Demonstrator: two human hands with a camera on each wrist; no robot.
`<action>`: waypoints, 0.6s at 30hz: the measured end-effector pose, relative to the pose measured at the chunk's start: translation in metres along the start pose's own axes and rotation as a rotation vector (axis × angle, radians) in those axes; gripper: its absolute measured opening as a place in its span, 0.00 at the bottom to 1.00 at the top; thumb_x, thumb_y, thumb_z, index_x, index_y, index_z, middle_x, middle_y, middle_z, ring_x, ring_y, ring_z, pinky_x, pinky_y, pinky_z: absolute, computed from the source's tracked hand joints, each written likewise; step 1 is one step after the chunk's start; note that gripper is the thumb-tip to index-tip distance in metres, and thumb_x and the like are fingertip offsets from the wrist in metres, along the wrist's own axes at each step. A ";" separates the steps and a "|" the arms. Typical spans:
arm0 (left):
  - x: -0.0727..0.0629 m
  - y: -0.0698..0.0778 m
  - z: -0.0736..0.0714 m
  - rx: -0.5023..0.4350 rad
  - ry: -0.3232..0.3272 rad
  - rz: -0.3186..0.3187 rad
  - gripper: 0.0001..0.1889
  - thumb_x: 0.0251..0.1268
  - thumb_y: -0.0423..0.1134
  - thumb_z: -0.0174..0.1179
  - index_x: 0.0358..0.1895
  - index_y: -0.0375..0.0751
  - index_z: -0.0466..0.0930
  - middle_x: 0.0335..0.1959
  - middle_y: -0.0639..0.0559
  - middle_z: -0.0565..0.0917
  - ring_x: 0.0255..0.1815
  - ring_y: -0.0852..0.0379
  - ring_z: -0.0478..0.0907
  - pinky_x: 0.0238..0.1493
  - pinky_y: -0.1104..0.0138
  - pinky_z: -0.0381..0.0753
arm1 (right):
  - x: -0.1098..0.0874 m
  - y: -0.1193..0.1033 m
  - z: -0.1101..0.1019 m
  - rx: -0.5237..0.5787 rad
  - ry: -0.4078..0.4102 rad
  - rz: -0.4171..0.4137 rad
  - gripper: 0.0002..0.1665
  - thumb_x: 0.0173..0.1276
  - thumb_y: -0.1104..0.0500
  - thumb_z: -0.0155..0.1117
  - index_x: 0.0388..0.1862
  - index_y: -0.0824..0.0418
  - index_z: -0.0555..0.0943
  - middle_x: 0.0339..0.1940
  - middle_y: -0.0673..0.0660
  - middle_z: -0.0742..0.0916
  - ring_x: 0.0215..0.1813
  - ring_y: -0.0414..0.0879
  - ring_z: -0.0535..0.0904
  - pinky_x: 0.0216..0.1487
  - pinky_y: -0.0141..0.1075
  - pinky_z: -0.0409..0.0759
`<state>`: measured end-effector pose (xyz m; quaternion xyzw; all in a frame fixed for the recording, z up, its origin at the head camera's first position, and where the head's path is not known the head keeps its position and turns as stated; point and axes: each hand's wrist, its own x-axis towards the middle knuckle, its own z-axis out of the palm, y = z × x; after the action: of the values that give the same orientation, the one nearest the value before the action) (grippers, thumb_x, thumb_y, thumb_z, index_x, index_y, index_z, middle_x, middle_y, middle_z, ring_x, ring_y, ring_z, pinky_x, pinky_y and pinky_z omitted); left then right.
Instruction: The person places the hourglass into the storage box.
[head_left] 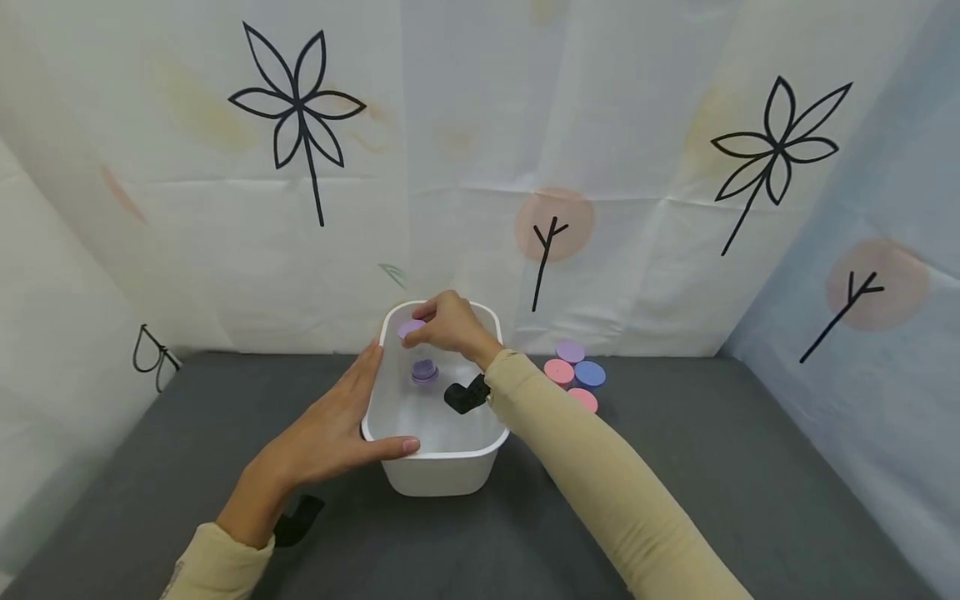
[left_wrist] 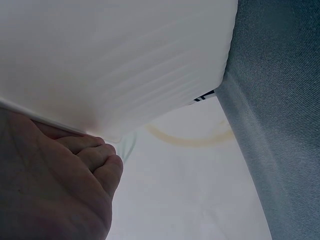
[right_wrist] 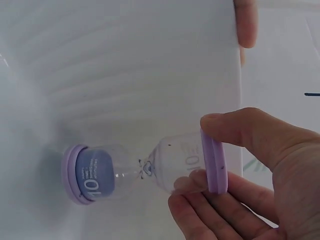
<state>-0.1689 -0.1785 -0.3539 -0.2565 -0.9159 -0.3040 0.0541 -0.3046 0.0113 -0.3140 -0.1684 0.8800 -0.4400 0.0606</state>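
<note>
Behind everything hangs a white cloth backdrop (head_left: 465,125) with black line flowers, and it meets the far edge of the dark grey surface (head_left: 750,467). Near this far edge, about in the middle, stands a deep white plastic tub (head_left: 442,477) with rounded corners.

The left hand (head_left: 333,425) has its fingers quite straight along the tub's left edge, while the thumb stretches wide over its near edge; it rests on the tub without closing round it. The right hand (head_left: 450,323) is narrowed to a pinch, thumb and fingers on the upper lavender cap of a clear sand timer (right_wrist: 145,167). This timer is inside the tub, toward its far left corner, roughly upright, with purplish-blue sand (right_wrist: 95,172) in the lower bulb. Whether its base touches the bottom, I cannot tell.

The timer is probably light and stiff, the bulbs smooth and perhaps fragile at the thin neck, so the cap seems the safest hold. The far and left walls are close to it; more room opens toward the tub's near edge.

Right of the tub are four smaller round tops: one lavender (head_left: 570,351), one blue (head_left: 590,374), two pink (head_left: 558,372); the beige sleeve (head_left: 600,475) passes just beside the nearest.
</note>
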 end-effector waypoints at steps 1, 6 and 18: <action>0.000 0.000 0.000 0.000 -0.002 -0.003 0.65 0.57 0.67 0.68 0.83 0.41 0.32 0.84 0.48 0.36 0.82 0.45 0.44 0.71 0.41 0.61 | 0.001 0.001 0.001 -0.004 -0.006 -0.001 0.30 0.51 0.60 0.84 0.53 0.66 0.87 0.43 0.57 0.90 0.45 0.45 0.85 0.47 0.33 0.81; 0.000 0.000 0.000 0.002 -0.012 -0.012 0.65 0.58 0.67 0.67 0.83 0.40 0.32 0.84 0.48 0.36 0.82 0.44 0.43 0.71 0.40 0.59 | 0.002 0.002 0.001 -0.047 -0.027 0.006 0.30 0.50 0.61 0.84 0.54 0.66 0.86 0.45 0.57 0.90 0.47 0.45 0.84 0.48 0.32 0.80; 0.000 -0.001 0.000 0.004 -0.008 -0.016 0.65 0.57 0.67 0.68 0.83 0.42 0.32 0.84 0.49 0.37 0.82 0.43 0.43 0.71 0.39 0.58 | 0.006 0.008 0.003 -0.061 -0.099 0.008 0.32 0.52 0.64 0.82 0.56 0.72 0.83 0.53 0.65 0.88 0.52 0.50 0.84 0.52 0.33 0.79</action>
<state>-0.1693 -0.1791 -0.3545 -0.2503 -0.9187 -0.3016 0.0486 -0.3111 0.0114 -0.3218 -0.1881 0.8896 -0.4039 0.1005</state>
